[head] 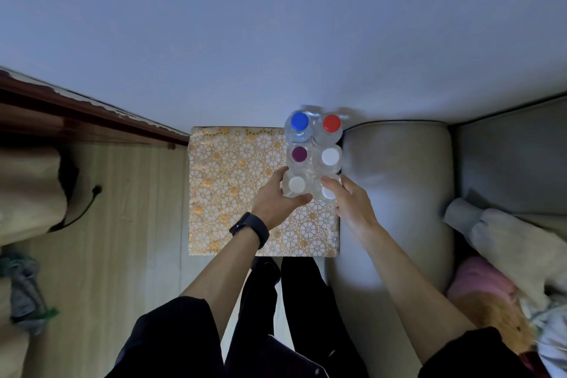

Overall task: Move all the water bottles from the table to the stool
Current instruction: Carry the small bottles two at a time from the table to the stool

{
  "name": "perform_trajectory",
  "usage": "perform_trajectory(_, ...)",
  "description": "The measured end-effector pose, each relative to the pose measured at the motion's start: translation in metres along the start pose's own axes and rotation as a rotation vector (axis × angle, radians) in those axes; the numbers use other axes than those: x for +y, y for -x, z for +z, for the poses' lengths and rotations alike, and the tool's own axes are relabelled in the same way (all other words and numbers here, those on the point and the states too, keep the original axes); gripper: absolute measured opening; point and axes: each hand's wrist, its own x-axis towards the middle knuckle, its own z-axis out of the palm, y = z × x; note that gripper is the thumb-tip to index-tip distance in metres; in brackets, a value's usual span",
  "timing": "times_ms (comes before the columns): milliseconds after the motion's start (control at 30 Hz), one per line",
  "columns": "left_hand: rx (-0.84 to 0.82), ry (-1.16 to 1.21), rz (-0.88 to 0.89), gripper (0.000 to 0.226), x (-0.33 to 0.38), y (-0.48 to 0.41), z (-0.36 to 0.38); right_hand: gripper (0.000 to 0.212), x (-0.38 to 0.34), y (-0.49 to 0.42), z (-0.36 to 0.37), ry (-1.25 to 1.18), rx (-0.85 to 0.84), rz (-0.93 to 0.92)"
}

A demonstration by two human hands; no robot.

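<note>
Several clear water bottles stand upright in two rows on the right part of a small surface with a gold floral cover (227, 187). Their caps are blue (299, 121), red (331, 123), purple (299, 153) and white (330, 157). My left hand (276, 202) is wrapped around the near-left white-capped bottle (296, 185). My right hand (349, 205) grips the near-right white-capped bottle (327, 193), its fingers over the top. Both bottles still stand in line with the others.
A grey sofa arm (395, 181) runs along the right of the covered surface, with cushions and clothes (506, 255) further right. A wooden ledge (76, 120) and a beige bundle (27, 193) lie left. My legs stand just below the covered surface.
</note>
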Motion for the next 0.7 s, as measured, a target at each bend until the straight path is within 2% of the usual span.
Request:
perform_trajectory(133, 0.001, 0.005, -0.004, 0.080, 0.001, 0.001, 0.001, 0.106, 0.002, 0.001, 0.002, -0.020, 0.018, 0.034)
perform_trajectory(333, -0.057, 0.024, -0.028, 0.090, 0.000, 0.003, -0.004, 0.111, 0.005, 0.005, 0.005, -0.051, 0.035, 0.019)
perform_trajectory(467, -0.091, 0.051, -0.048, 0.106, -0.003, 0.007, -0.008, 0.122, 0.009, 0.008, 0.005, -0.044, 0.019, -0.006)
perform_trajectory(533, -0.092, 0.059, -0.047, 0.108, -0.002, 0.012, -0.012, 0.119, 0.009, 0.014, 0.003, -0.057, 0.020, -0.026)
perform_trajectory(700, -0.077, -0.005, -0.024, 0.102, 0.003, 0.039, -0.031, 0.093, 0.008, 0.046, -0.001, -0.075, 0.063, -0.041)
